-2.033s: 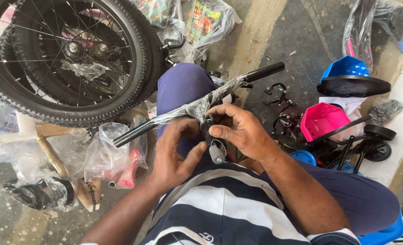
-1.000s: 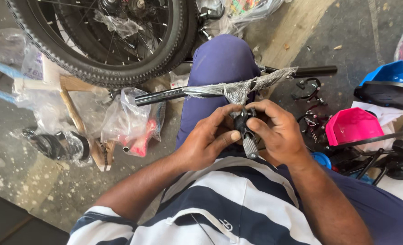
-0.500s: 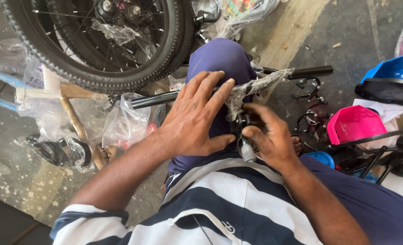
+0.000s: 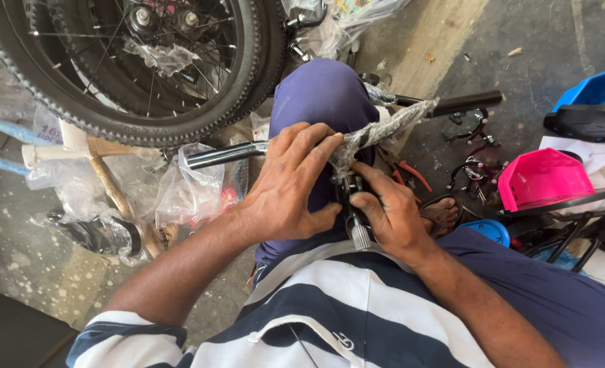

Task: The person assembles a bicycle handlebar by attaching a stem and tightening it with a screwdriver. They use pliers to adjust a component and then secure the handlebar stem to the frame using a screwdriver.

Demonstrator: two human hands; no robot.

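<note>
Wheel (image 4: 145, 75) crowds left above handlebar (image 4: 227, 154); bare floor (image 4: 541, 61) open upper right.

Far left: spoked bicycle wheel (image 4: 145, 68) above plastic-wrapped parts (image 4: 186, 194). Right: pink plastic seat (image 4: 544, 178), blue seat (image 4: 599, 88), red-handled pliers (image 4: 411, 174) on the concrete floor (image 4: 534, 61).
</note>
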